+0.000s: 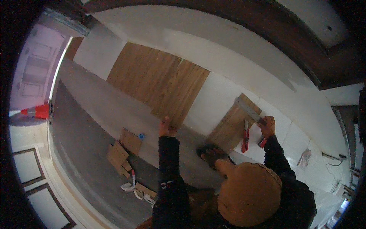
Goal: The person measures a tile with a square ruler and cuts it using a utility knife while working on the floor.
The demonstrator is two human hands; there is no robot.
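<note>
My right hand (268,127) is closed on one end of a flat metal ruler (249,109), which lies slanting across a loose wood-look plank (228,128). A red utility knife (245,139) lies at the plank's right edge. Close below my right hand is a small red object (262,142), its kind unclear. My left hand (166,128) rests at the near end of the laid wood-look planks (156,76), one finger stretched out and the others partly hidden. My foot (214,153), in a dark sandal, is at the near end of the loose plank, with my bent knee (249,192) in tan trousers below.
White sheeting (213,97) covers the floor along the wall (244,53). Plank offcuts (119,157) lie on the grey floor at left, beside a small blue item (142,136) and a white-and-red tool (129,186). A red-and-white cone (38,111) stands far left. A crumpled clear bag (304,157) lies right.
</note>
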